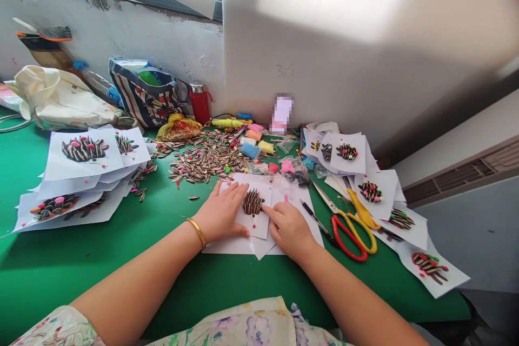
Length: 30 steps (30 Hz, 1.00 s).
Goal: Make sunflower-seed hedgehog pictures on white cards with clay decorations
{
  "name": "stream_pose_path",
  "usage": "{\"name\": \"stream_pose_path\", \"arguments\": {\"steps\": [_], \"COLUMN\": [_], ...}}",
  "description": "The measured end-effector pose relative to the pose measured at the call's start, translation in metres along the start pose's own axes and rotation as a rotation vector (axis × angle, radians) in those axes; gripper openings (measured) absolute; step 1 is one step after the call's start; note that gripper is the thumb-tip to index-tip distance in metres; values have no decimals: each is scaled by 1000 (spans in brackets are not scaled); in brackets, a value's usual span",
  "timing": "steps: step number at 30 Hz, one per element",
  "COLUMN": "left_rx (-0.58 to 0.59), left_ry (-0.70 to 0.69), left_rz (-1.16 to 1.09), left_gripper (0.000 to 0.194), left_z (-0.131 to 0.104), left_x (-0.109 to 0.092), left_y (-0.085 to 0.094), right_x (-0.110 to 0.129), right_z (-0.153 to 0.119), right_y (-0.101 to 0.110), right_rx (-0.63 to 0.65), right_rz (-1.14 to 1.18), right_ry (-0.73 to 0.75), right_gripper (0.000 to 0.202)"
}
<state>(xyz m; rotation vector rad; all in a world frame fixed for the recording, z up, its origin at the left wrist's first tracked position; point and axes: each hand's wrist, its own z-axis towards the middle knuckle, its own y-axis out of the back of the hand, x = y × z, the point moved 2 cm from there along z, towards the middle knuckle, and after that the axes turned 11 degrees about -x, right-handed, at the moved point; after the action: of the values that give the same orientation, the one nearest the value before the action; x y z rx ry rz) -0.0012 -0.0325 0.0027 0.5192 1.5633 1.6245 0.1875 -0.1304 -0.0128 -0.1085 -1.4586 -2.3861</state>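
A small white card (261,230) lies on larger white paper (227,247) in front of me. On it sits a hedgehog figure (253,203), its back made of striped sunflower seeds, with a pale pointed face and a dark dot near the nose. My left hand (227,210) lies flat along the card's left side, fingers stretched and thumb apart. My right hand (290,230) points its index finger at the right edge of the seeds; its other fingers are curled under, and I see nothing held in them. A black pen (318,221) lies just right of that hand.
Loose sunflower seeds (203,157) are heaped behind my hands, beside coloured clay packets (250,150). Red-and-yellow scissors (346,224) lie at right, near a yellow cutter (362,208). Finished-looking cards stack at left (83,173) and right (379,189). A red thermos (199,104) stands by the wall.
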Motion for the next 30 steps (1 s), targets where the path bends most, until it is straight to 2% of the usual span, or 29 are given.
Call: {"name": "stream_pose_path", "arguments": {"steps": [4,10,13,18,24,30], "left_rx": [3,-1,1,-5,-2,15], "left_ry": [5,2,6,-1,1,15], "left_rz": [-3,-6,-6,-11,-2,-2], "left_gripper": [112,111,110,113,113,112], "left_z": [0,1,1,0,0,0], "left_x": [0,0,0,1,1,0], "left_y": [1,0,0,-1,-1,2], "right_x": [2,-4,-5,-2,1,6], "right_z": [0,4,6,4,3,1], "right_y": [-2,-2,-4,-5,1,-3], "right_rx": [18,-76,-63,-22,-55,-5], "right_rz": [-39,85,108,20,-36,-144], "right_ry": [9,-62,-69,-32,14,106], "right_gripper": [40,35,34,36,36,35]}}
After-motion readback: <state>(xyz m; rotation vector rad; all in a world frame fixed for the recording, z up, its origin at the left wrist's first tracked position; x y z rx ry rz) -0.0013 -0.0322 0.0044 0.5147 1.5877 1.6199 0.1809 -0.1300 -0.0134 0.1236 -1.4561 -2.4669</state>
